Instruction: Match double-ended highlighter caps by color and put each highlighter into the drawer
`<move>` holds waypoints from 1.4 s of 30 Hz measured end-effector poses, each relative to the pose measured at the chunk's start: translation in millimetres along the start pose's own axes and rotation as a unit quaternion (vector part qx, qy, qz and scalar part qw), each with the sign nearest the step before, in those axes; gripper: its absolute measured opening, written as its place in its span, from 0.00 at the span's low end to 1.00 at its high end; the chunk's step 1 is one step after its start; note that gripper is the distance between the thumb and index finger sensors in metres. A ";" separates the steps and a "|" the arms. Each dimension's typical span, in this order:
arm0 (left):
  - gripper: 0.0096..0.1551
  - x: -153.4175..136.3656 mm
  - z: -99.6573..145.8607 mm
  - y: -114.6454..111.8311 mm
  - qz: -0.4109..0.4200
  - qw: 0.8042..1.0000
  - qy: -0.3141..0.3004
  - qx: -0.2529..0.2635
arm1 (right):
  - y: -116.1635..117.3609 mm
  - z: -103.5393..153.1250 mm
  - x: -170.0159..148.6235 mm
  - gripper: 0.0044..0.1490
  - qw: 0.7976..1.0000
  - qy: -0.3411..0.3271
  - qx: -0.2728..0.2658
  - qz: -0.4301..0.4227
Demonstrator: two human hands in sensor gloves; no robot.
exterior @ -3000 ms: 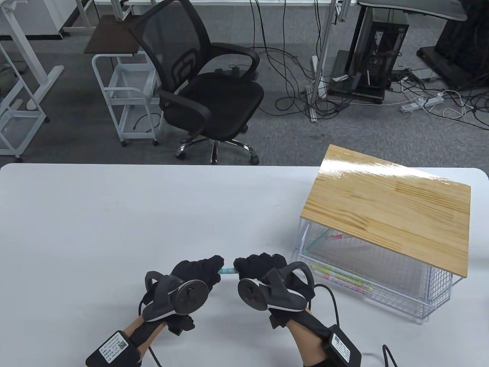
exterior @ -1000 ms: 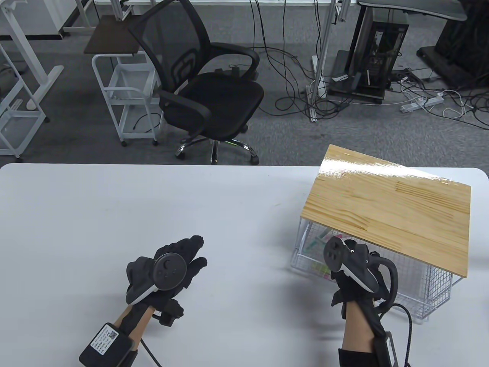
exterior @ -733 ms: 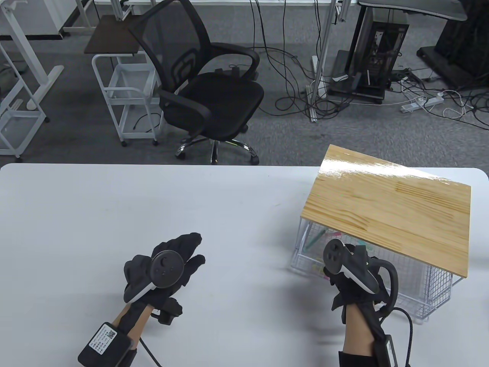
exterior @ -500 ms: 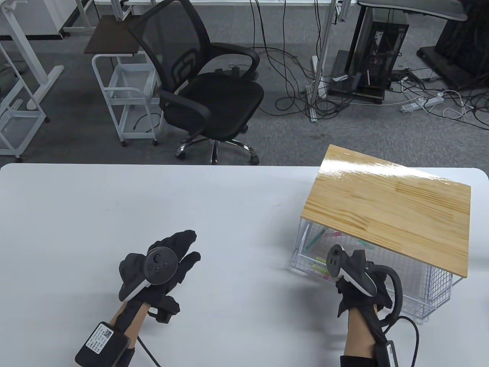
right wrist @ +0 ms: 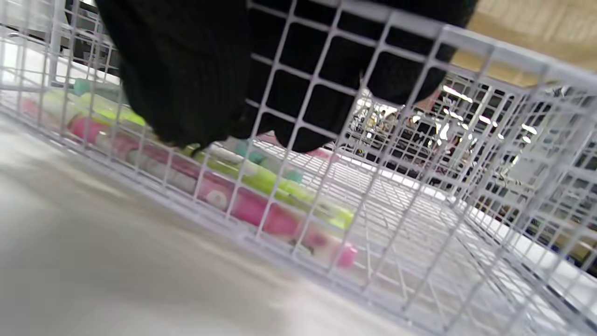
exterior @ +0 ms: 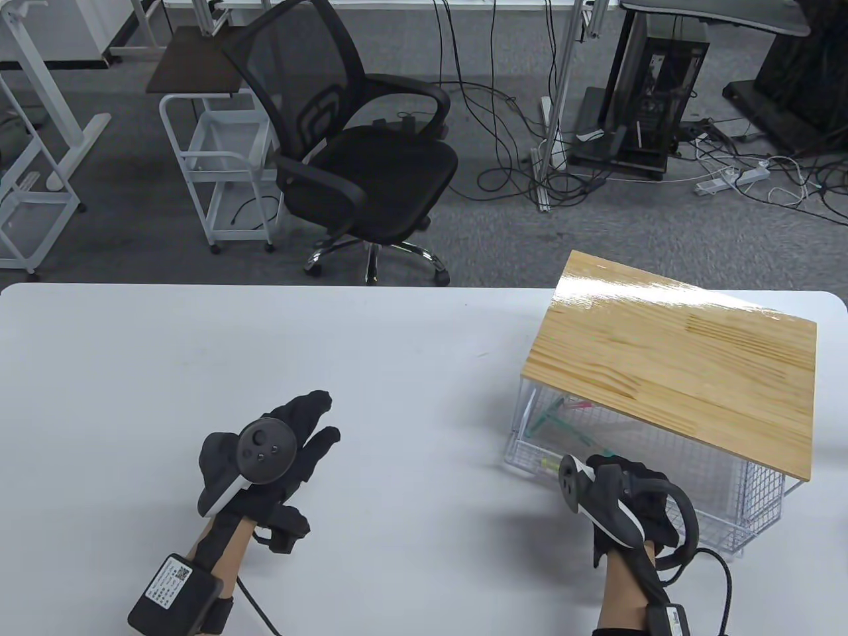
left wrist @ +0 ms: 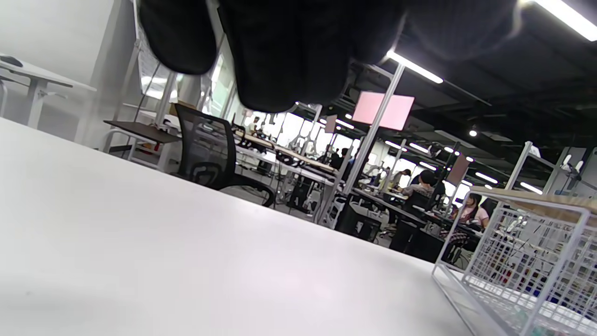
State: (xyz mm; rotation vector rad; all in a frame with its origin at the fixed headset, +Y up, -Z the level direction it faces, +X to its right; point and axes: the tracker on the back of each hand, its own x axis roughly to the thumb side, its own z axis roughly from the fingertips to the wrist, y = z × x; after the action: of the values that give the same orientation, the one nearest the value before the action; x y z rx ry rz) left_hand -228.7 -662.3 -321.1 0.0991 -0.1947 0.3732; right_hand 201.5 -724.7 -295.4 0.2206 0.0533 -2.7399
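Note:
The white wire drawer stands pulled out under a wooden top at the table's right. Pink and green highlighters lie on its floor, and a teal one leans at the back left. My right hand is at the drawer's front wall. Its fingers curl behind the mesh and its thumb stays outside, so it grips the wall. My left hand lies flat on the table with its fingers straight, holding nothing.
The white table stretches left of the drawer. Beyond its far edge stand a black office chair and a small white cart. Cables run from both wrists toward the near edge.
The teal highlighter that both hands held three seconds ago has left them. My right hand drew back from inside the drawer to its front wall. My left hand drifted slightly left.

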 end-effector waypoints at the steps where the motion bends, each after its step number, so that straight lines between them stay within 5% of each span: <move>1: 0.35 -1.1 0.3 0.5 0.002 1.000 0.001 0.000 | -0.1 0.3 -0.2 0.25 1.000 -0.002 -0.003 0.004; 42: 0.35 -26.8 -1.5 5.5 0.032 0.999 0.044 -0.003 | 14.2 -53.6 -8.7 0.25 0.999 0.008 -0.023 0.027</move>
State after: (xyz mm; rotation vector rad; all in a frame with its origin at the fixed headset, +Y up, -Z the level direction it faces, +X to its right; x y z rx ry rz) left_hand -254.9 -666.5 -327.8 0.0707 -0.1127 0.4390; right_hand 222.8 -730.9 -346.9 0.2278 0.1121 -2.6809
